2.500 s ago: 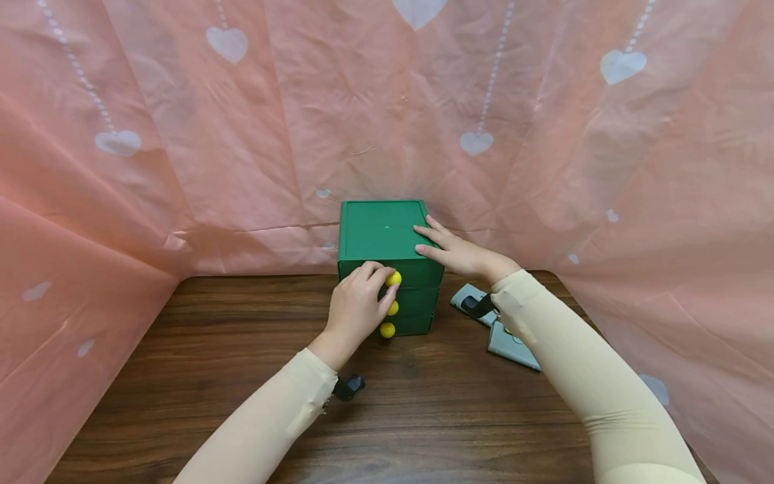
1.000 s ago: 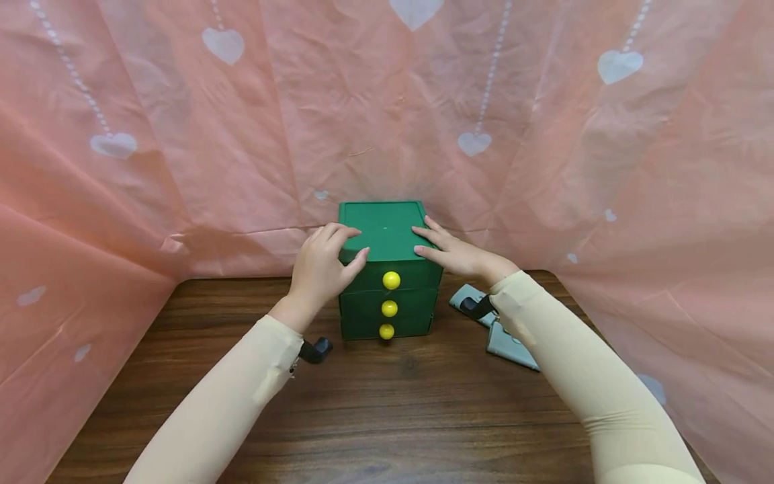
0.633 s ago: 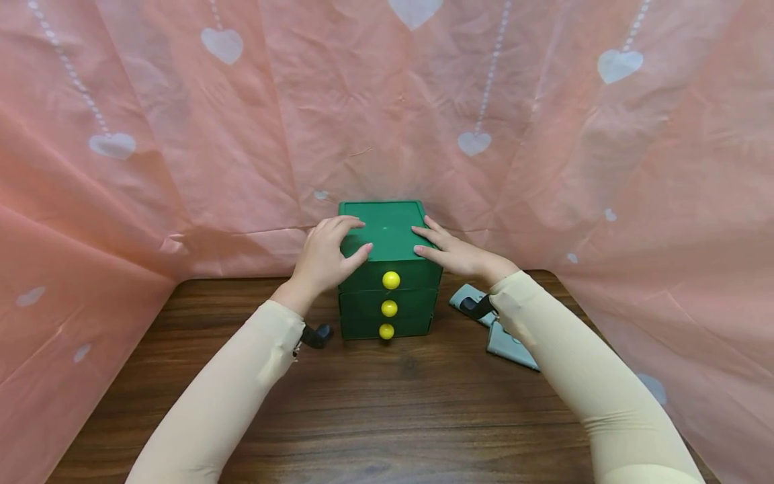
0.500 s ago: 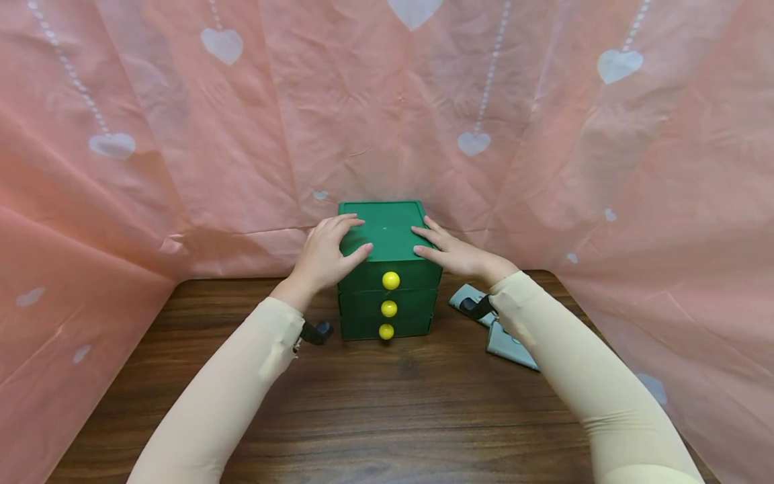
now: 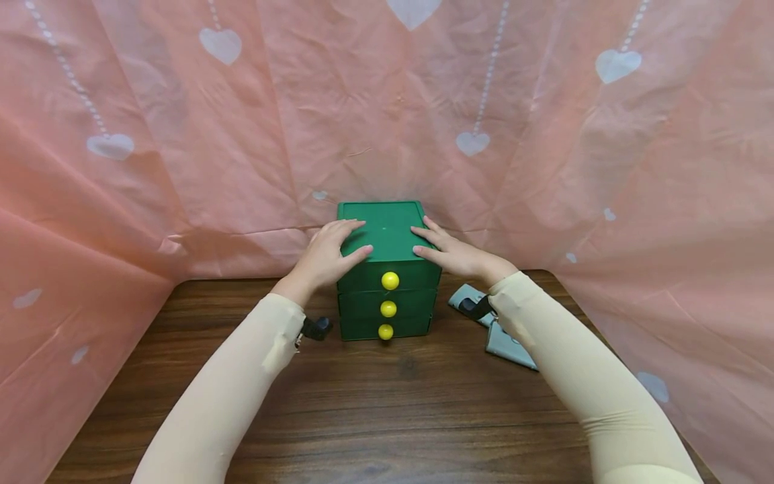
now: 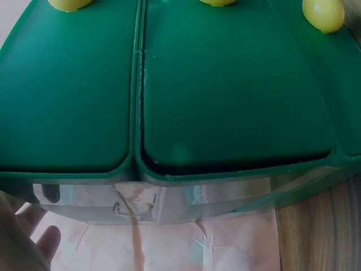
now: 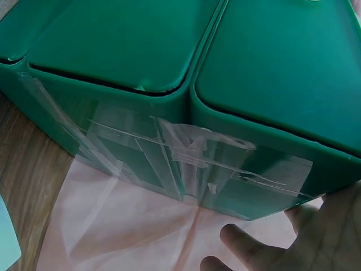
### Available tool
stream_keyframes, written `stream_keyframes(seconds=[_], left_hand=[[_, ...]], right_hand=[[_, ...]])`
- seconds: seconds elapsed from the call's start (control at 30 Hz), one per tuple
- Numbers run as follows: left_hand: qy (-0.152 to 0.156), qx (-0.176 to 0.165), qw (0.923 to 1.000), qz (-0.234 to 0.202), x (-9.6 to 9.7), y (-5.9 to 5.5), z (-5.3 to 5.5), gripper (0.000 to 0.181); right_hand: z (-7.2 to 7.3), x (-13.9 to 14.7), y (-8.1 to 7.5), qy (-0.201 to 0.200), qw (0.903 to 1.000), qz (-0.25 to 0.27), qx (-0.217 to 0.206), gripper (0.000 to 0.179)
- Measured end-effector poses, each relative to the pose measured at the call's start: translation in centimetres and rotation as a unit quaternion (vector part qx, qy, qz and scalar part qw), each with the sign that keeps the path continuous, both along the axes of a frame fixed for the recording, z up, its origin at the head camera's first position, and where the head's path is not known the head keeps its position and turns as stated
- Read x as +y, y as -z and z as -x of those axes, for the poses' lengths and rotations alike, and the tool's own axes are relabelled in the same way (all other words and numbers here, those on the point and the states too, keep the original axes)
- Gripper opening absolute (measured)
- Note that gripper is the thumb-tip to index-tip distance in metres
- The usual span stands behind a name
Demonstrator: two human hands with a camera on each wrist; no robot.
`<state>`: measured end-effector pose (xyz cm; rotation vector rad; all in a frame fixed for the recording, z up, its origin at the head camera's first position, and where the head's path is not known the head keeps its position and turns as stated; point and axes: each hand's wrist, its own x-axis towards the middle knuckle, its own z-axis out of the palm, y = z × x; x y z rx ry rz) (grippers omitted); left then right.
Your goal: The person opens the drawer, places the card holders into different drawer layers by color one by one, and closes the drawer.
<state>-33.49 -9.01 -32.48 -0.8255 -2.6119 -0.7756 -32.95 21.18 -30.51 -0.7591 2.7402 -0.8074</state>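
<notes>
Cabinet and hands met at the middle of your view: the green cabinet [image 5: 393,243] stood upright at the far side of the wooden table [image 5: 387,417], close to the pink curtain [image 5: 375,148], directly between your two hands. Your left hand [image 5: 325,257] lay at its upper left edge, the fingers reaching over the top and the thumb pointing inward near the front edge; it was loose, with a gap between thumb and fingers, and grasped nothing, though you could not tell how firmly it touched. Your right hand [image 5: 461,257] rested at the upper right edge, its fingers spread and extended onto the top, likewise released. Below and between your hands, the three drawer fronts [image 5: 417,308] faced you, one above another, each with a round yellow knob, the top knob [image 5: 390,281] being nearest to your left thumb. In both wrist views you saw clear tape [image 7: 192,144] stuck along the cabinet's sides. To the right of the cabinet, below your right wrist, two light blue objects [image 5: 508,348] lay on the table, partly hidden by your sleeve [image 5: 580,376] and the black wrist mount [image 5: 476,308].
</notes>
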Motion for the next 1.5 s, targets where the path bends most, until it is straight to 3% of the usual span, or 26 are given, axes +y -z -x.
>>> stream_keyframes(seconds=[0.4,0.77,1.17,1.5], left_hand=[[-0.005,-0.009,0.9992,0.040,0.1,0.5,0.1,0.062],[-0.002,-0.010,0.9965,0.083,0.0,0.2,0.0,0.061],[-0.001,-0.018,0.9951,0.098,0.3,-0.1,0.0,0.062],[0.001,-0.015,0.9942,0.106,0.3,-0.1,0.0,0.064]], right_hand=[[0.1,-0.1,0.5,0.007,0.9998,0.010,0.019,0.069],[-0.3,-0.2,1.2,0.034,0.9960,0.012,0.082,0.066],[-2.4,0.9,0.2,0.040,0.9949,0.037,0.085,0.062],[-4.5,1.1,0.9,0.054,0.9802,0.068,0.178,0.048]])
